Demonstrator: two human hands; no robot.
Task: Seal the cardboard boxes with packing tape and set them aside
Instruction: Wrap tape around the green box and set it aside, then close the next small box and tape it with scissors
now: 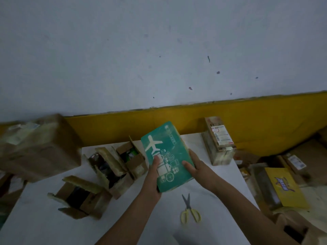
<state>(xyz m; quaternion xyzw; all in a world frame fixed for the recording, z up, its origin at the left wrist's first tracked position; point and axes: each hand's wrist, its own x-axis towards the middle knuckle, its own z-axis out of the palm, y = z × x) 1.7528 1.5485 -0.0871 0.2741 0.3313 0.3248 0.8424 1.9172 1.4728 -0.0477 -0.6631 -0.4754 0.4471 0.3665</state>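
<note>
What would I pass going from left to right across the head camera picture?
Big brown box → middle open box → green airplane box → upright labelled box → yellow box.

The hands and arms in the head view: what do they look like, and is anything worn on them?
The left hand and right hand are bare, without gloves. No sleeve, watch or bracelet shows anywhere up to the frame edge.

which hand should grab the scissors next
Probably right. The right hand only steadies the green box at its side edge, and the yellow-handled scissors lie just below it; the left hand carries the box from beneath.
</note>
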